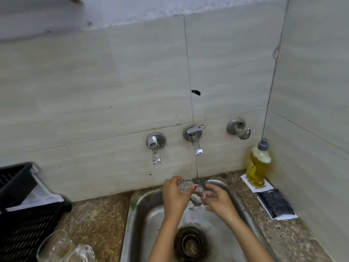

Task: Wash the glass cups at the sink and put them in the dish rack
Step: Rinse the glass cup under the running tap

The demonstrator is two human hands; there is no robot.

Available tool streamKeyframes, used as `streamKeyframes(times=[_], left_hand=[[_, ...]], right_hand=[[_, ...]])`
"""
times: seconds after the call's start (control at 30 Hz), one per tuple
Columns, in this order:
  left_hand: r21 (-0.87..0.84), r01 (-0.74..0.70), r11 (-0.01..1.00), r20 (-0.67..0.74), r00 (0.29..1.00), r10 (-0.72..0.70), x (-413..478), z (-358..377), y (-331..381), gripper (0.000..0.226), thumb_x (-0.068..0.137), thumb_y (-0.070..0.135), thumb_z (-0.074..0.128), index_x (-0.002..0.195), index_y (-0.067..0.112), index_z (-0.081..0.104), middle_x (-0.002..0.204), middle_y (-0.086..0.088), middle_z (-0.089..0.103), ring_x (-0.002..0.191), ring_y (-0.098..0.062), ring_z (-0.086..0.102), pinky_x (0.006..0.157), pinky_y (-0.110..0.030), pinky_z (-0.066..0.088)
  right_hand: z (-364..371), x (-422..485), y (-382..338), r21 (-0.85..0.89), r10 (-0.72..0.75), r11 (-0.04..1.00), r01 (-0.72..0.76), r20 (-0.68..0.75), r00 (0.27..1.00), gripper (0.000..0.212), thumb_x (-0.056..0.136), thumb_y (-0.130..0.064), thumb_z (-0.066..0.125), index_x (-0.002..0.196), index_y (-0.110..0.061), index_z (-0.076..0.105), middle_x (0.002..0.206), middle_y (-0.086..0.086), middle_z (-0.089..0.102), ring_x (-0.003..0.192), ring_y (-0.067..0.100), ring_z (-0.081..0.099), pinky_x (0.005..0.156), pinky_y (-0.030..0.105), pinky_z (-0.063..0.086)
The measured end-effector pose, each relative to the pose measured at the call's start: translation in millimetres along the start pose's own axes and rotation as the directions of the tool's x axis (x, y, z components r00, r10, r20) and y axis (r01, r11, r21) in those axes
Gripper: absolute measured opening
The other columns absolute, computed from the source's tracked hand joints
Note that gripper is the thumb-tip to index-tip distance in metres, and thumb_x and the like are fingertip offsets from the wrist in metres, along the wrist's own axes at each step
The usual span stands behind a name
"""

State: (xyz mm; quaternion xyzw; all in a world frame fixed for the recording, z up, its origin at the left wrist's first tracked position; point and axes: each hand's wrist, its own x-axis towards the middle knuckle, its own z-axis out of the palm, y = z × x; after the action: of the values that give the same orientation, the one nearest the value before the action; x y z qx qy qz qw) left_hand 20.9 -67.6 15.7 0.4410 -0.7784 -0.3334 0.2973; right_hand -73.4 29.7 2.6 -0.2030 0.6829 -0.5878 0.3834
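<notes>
Black dish rack [22, 214], yellow soap bottle [257, 167], seemingly speckled brown counter [98, 220]

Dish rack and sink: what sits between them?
In the head view, speckled counter separates dish rack from sink, with glass cups at its near end.

Middle tap [194, 138]: wall-mounted, with a thin stream of water falling from its spout. To its left, a second tap [155, 146]; to its right and slightly higher, a third tap [238, 128]. Further right, a bottle [257, 167] of yellow liquid, with a cord [270, 95] hanging above its grey cap. Below right of the middle tap, a dark pad [276, 204]; below left, speckled counter [94, 214]. Above it, a black mark [196, 92] on the wall [94, 82].
</notes>
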Motion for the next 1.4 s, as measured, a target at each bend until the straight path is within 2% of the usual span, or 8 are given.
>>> streamKeyframes(times=[0.1,0.27,0.47,0.57,0.9,1.13,1.27,1.4], left_hand=[[0.073,-0.01,0.997,-0.01,1.0,0.01,-3.6,-7.4,-2.6,0.043,0.069,0.037,0.08,0.103,0.014,0.066,0.102,-0.003,0.063,0.099,-0.018,0.059,0.086,-0.029,0.047],[0.048,0.035,0.998,0.036,0.999,-0.037,-10.2,-17.5,-6.9,0.046,0.069,0.033,0.08,0.108,0.014,0.065,0.109,-0.002,0.065,0.104,-0.015,0.059,0.087,-0.027,0.047],[0.024,0.039,0.999,0.038,0.998,-0.04,-7.1,-27.6,-4.4,0.045,0.067,0.031,0.082,0.107,0.016,0.067,0.109,0.002,0.066,0.104,-0.013,0.06,0.09,-0.03,0.049],[-0.067,0.077,0.995,0.026,0.997,-0.076,-5.1,-29.8,-5.6,0.04,0.069,0.026,0.082,0.104,0.016,0.066,0.105,0.003,0.066,0.097,-0.007,0.057,0.083,-0.021,0.045],[-0.268,0.233,0.935,0.036,0.972,-0.233,11.4,-21.8,-4.0,0.038,0.073,0.019,0.079,0.106,0.011,0.064,0.094,0.004,0.061,0.089,-0.009,0.056,0.077,-0.018,0.042],[-0.323,0.329,0.888,0.059,0.943,-0.328,16.0,-15.0,-10.6,0.03,0.073,0.021,0.079,0.098,0.013,0.065,0.092,0.004,0.062,0.092,-0.015,0.059,0.083,-0.028,0.049],[-0.585,0.584,0.563,0.209,0.779,-0.591,13.6,-18.5,-9.8,0.022,0.078,0.022,0.075,0.091,0.009,0.064,0.082,-0.003,0.063,0.078,-0.02,0.058,0.068,-0.031,0.047],[-0.651,0.742,0.16,0.506,0.582,-0.637,7.9,-25.0,-12.6,0.032,0.081,0.039,0.068,0.093,0.011,0.06,0.092,-0.011,0.06,0.077,-0.022,0.055,0.078,-0.041,0.047]], right_hand=[[-13.4,1.6,-31.8,-0.377,-0.259,0.896,0.233,-0.017,0.966,0.068,0.081,0.0,0.063,0.14,-0.015,0.034,0.124,0.004,0.049,0.1,0.016,0.055,0.076,0.022,0.047],[-19.5,7.4,-100.0,-0.743,-0.718,0.396,0.539,0.116,0.686,0.06,0.084,-0.011,0.059,0.14,-0.007,0.035,0.145,0.01,0.032,0.134,0.025,0.032,0.107,0.028,0.027],[-2.3,45.2,-144.0,-0.925,-0.574,0.025,0.379,0.297,0.763,0.055,0.098,-0.026,0.04,0.145,-0.005,0.021,0.154,0.014,0.016,0.143,0.03,0.01,0.113,0.044,0.019],[5.1,58.2,-147.0,-0.94,-0.582,-0.034,0.338,0.294,0.758,0.044,0.096,-0.017,0.044,0.136,-0.002,0.038,0.14,0.02,0.04,0.132,0.036,0.03,0.105,0.043,0.027],[35.0,53.4,-170.8,-0.984,-0.586,0.086,0.158,0.078,0.807,0.025,0.09,-0.004,0.046,0.102,-0.011,0.068,0.102,0.009,0.065,0.097,0.025,0.06,0.06,0.022,0.035],[65.6,57.9,-173.8,-0.998,-0.492,0.058,0.005,-0.024,0.87,0.029,0.086,0.011,0.048,0.106,-0.005,0.063,0.111,0.011,0.063,0.104,0.025,0.061,0.075,0.028,0.051],[66.8,56.1,-174.2,-0.993,-0.51,0.118,0.03,-0.034,0.859,0.029,0.086,0.01,0.048,0.105,-0.005,0.064,0.111,0.012,0.063,0.104,0.026,0.06,0.075,0.03,0.051],[37.8,46.1,-165.5,-0.799,-0.511,0.553,0.238,-0.099,0.854,0.028,0.096,-0.017,0.044,0.085,-0.005,0.067,0.087,0.013,0.066,0.086,0.031,0.065,0.065,0.029,0.047]])
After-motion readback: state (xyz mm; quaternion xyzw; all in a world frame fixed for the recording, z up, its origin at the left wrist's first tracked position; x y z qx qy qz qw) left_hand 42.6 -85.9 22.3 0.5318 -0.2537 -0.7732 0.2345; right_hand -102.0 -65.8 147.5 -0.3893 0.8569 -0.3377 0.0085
